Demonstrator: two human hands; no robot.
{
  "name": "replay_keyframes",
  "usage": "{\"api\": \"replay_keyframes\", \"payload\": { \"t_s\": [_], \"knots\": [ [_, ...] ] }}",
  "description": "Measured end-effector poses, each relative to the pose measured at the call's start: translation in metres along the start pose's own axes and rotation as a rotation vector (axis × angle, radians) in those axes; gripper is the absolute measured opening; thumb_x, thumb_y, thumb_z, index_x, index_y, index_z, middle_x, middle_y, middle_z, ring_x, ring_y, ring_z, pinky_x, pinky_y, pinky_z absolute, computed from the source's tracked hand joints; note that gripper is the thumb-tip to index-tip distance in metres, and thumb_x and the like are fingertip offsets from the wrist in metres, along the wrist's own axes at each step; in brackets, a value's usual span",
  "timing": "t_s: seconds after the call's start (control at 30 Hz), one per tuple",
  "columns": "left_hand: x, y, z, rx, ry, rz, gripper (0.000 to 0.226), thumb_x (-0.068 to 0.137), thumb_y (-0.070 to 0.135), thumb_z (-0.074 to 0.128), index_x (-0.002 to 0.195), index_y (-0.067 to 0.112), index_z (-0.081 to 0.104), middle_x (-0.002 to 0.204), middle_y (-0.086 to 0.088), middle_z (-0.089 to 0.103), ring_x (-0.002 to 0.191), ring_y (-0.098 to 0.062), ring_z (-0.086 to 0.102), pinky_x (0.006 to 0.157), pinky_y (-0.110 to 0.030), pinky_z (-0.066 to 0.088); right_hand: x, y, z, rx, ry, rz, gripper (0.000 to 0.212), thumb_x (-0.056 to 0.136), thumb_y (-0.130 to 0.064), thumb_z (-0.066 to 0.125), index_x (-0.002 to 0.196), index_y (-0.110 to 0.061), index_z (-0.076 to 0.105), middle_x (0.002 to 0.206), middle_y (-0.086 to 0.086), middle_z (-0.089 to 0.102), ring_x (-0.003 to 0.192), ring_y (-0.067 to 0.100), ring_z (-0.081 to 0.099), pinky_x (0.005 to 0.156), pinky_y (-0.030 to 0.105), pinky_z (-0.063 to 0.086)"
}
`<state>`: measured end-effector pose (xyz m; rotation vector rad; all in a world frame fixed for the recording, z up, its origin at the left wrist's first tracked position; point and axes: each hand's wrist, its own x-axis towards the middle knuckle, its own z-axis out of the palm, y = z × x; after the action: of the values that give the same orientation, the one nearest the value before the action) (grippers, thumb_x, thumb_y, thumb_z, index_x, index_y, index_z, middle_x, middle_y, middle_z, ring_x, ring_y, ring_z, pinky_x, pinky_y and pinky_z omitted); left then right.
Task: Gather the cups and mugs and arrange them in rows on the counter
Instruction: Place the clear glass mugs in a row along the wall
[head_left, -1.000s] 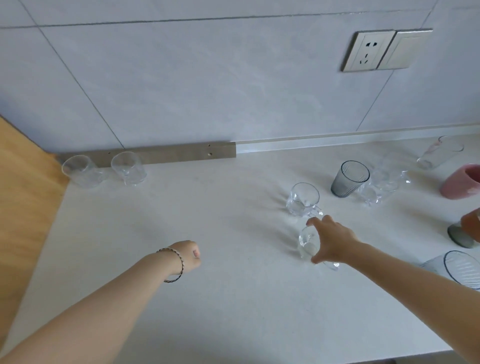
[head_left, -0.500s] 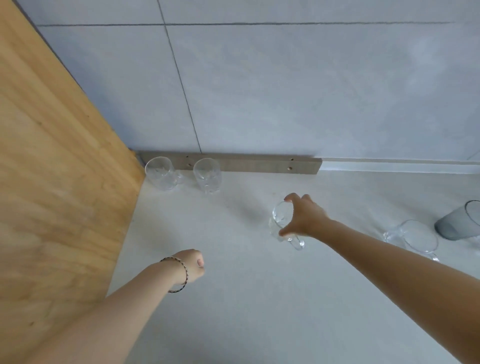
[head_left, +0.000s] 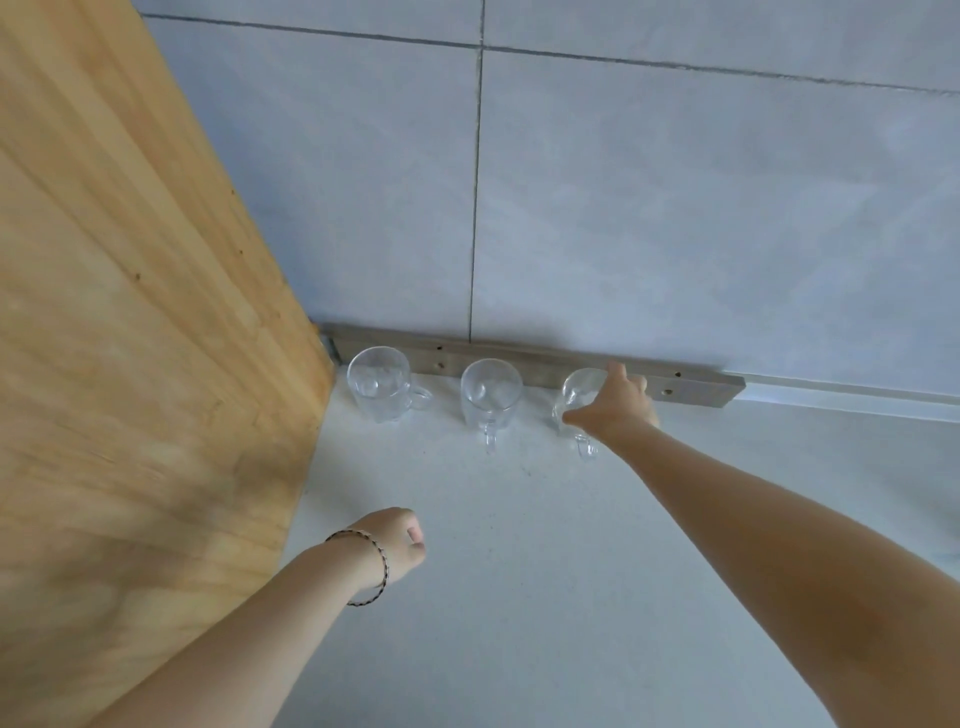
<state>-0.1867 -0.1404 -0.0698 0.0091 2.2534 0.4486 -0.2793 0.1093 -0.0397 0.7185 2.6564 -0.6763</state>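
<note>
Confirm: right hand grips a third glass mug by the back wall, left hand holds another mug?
Wrong on the left hand: the head view shows it curled, holding nothing. The right hand does grip the third glass mug by the back wall.

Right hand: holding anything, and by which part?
The right hand grips the third glass mug around its rim and upper body, not its handle. The left hand holds nothing.
</note>
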Motion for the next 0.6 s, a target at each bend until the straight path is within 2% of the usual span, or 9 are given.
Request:
{"api": "replay_keyframes", "payload": {
  "t_s": [0.07, 0.13, 0.23, 0.3, 0.37, 0.43, 0.53, 0.6],
  "knots": [
    [0.004, -0.001, 0.005, 0.014, -0.012, 0.005, 0.018, 0.090, 0.016, 0.043, 0.072, 0.021, 0.042, 0.079, 0.000, 0.041, 0.080, -0.019, 0.039, 0.064, -0.024, 0.032, -0.005, 0.008, 0.002, 0.021, -0.002, -0.010, 0.088, 0.073, -0.024, 0.076, 0.142, -0.017, 0.023, 0.135, 0.014, 0.039, 0.123, 0.033, 0.048, 0.092, 0.041, 0.050],
    [0.004, 0.001, 0.012, 0.051, -0.018, 0.013, 0.035, 0.088, 0.014, 0.043, 0.058, 0.027, 0.029, 0.067, 0.005, 0.029, 0.078, -0.018, 0.033, 0.052, -0.022, 0.021, -0.017, 0.021, 0.001, 0.025, -0.014, -0.035, 0.088, 0.077, -0.021, 0.073, 0.145, -0.016, 0.018, 0.137, 0.015, 0.038, 0.124, 0.033, 0.047, 0.095, 0.041, 0.047],
    [0.000, 0.015, 0.021, 0.099, 0.003, 0.021, 0.043, 0.087, 0.012, 0.043, 0.055, 0.029, 0.021, 0.062, 0.006, 0.020, 0.059, -0.015, 0.027, 0.050, -0.022, 0.011, -0.044, 0.060, -0.001, -0.082, -0.072, -0.091, 0.082, 0.082, -0.024, 0.068, 0.146, -0.016, 0.018, 0.139, 0.014, 0.036, 0.127, 0.031, 0.044, 0.101, 0.038, 0.041],
    [-0.006, 0.032, 0.027, 0.124, 0.011, 0.028, 0.044, 0.086, 0.010, 0.043, 0.055, 0.029, 0.019, 0.061, 0.006, 0.017, 0.052, -0.010, 0.017, 0.050, -0.022, 0.009, -0.063, 0.096, -0.005, -0.162, -0.144, -0.114, 0.070, 0.084, -0.027, 0.064, 0.144, -0.018, 0.028, 0.139, 0.010, 0.040, 0.127, 0.026, 0.045, 0.102, 0.034, 0.040],
    [-0.011, 0.052, 0.036, 0.154, 0.006, 0.044, 0.043, 0.086, 0.011, 0.042, 0.055, 0.029, 0.019, 0.061, 0.006, 0.017, 0.054, -0.013, 0.021, 0.050, -0.022, 0.009, -0.078, 0.136, -0.016, -0.224, -0.211, -0.122, 0.054, 0.087, -0.030, 0.059, 0.137, -0.021, 0.042, 0.135, 0.004, 0.047, 0.124, 0.021, 0.048, 0.099, 0.030, 0.042],
    [-0.013, 0.074, 0.047, 0.180, 0.008, 0.068, 0.042, 0.087, 0.013, 0.042, 0.055, 0.028, 0.020, 0.061, 0.006, 0.018, 0.069, -0.017, 0.030, 0.050, -0.022, 0.010, -0.089, 0.176, -0.032, -0.251, -0.238, -0.111, 0.041, 0.088, -0.032, 0.056, 0.128, -0.023, 0.051, 0.129, -0.001, 0.054, 0.120, 0.017, 0.051, 0.095, 0.028, 0.043],
    [-0.017, 0.115, 0.070, 0.204, -0.007, 0.091, 0.040, 0.088, 0.015, 0.042, 0.056, 0.028, 0.022, 0.063, 0.006, 0.022, 0.080, -0.018, 0.030, 0.051, -0.022, 0.015, -0.097, 0.234, -0.063, -0.225, -0.176, -0.093, 0.033, 0.088, -0.030, 0.057, 0.120, -0.022, 0.057, 0.123, -0.002, 0.059, 0.114, 0.016, 0.055, 0.092, 0.027, 0.045],
    [-0.021, 0.146, 0.088, 0.202, -0.008, 0.107, 0.028, 0.090, 0.015, 0.042, 0.064, 0.026, 0.038, 0.072, 0.004, 0.035, 0.081, -0.019, 0.036, 0.057, -0.021, 0.026, -0.096, 0.270, -0.087, -0.218, -0.078, -0.087, 0.034, 0.089, -0.028, 0.056, 0.122, -0.021, 0.057, 0.124, 0.001, 0.057, 0.115, 0.018, 0.054, 0.095, 0.028, 0.043]
  ]
}}
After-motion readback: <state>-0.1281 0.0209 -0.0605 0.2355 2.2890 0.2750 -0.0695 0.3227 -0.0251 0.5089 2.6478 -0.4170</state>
